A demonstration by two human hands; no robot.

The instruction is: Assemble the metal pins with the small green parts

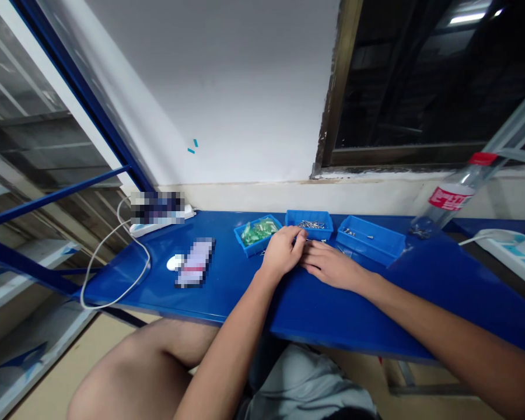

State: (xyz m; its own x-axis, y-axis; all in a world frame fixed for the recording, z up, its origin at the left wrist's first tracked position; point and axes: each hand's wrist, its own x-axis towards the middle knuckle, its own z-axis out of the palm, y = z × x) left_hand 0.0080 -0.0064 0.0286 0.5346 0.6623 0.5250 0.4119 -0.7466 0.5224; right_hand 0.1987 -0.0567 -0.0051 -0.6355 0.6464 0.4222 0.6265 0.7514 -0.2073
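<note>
My left hand (283,251) rests on the blue table with its fingers curled and thumb close to the index finger; anything within them is hidden. Beside it, my right hand (335,267) lies low over the tabletop, palm down, fingers stretched toward the left hand. Their fingertips meet or nearly meet. Just behind the hands is a blue bin (310,219) of small metal screws or pins. To its left, a tilted blue bin (249,247) holds green plastic-looking pieces. A third blue bin (371,239), on the right, has a few small metal pieces inside. Some loose metal bits lie near my fingers.
A clear bottle with a red cap (452,201) leans at the back right. On the left are a blurred-out phone-like object (196,262), a white round item (174,263) and a power strip (164,220) with a looping cable (90,262). A white wall backs the table.
</note>
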